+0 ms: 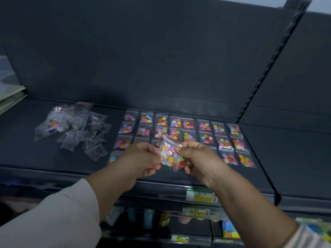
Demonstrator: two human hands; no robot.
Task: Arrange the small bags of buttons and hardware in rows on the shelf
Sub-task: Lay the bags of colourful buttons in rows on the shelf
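Held bags: a small clutch of clear bags of coloured buttons (pixel 169 157) is hanging between both hands, above the front part of the shelf (pixel 35 158).
Right hand (pixel 198 158): is gripping the clutch, thumb and fingers curling round the bags.
Left hand (pixel 141 158): is pinching the left edge of the nearest bag with fingertips.
Laid rows (pixel 206 127): button bags are lying flat in neat rows on the shelf's right part, behind and beside the hands.
Loose pile (pixel 71 126): unsorted clear bags are sitting heaped to the left, well apart from the rows.
Slotted upright (pixel 268 68): is bounding the shelf on the right.
Price labels (pixel 200 195): are showing on the shelf edges below.
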